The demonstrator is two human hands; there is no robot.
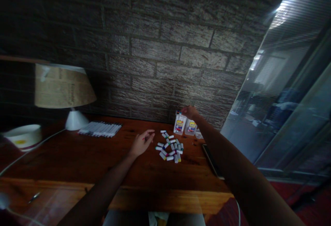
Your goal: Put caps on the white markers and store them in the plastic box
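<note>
In the head view my left hand (142, 142) hovers over the wooden table, fingers apart and nothing in them. Just right of it lies a loose cluster of small white cylinders with coloured ends (172, 146), like marker caps. My right hand (189, 111) reaches to the top of a clear plastic container (179, 124) with a yellow, red and blue label. Its fingers are pinched together at the mouth; what they hold, if anything, is too small and dark to make out. A second similar container (190, 127) stands close by, partly behind my right forearm.
A row of white markers (100, 129) lies at the left back, beside a lamp (74, 119) with a paper shade. Far left is a white bowl (24, 138) near a cord. A phone (212, 162) rests by the right edge. A brick wall (155, 53) stands behind.
</note>
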